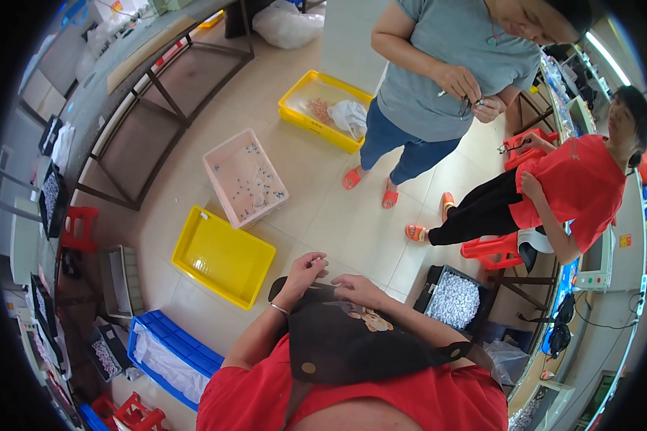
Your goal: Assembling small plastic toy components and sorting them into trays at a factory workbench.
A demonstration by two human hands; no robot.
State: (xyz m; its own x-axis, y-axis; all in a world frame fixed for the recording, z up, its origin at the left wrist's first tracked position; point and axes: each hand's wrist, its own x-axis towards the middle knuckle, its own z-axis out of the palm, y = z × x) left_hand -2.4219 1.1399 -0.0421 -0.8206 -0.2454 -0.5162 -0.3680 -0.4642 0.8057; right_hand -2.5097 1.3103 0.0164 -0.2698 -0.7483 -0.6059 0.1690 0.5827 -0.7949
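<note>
Both my hands are in front of my black apron (pixel 338 341), close together but apart. My left hand (pixel 302 279), with a bracelet at its wrist, has its fingers curled in a pinch. Anything between those fingertips is too small to make out. My right hand (pixel 361 290) is at the apron's upper edge, fingers bent and pointing toward the left hand; its fingertips are partly hidden, and I cannot make out anything in them. Beyond my hands, a yellow tray (pixel 223 257) lies on the floor, touching a pale pink bin (pixel 216 161) with small dark parts scattered inside.
Another yellow bin (pixel 295 115) holds orange pieces and a white bag. A person in grey (pixel 438 100) handles a small item; another in red (pixel 575 179) is at the right. A blue crate (pixel 147 323), a black bin of white pieces (pixel 431 280) and workbenches flank me.
</note>
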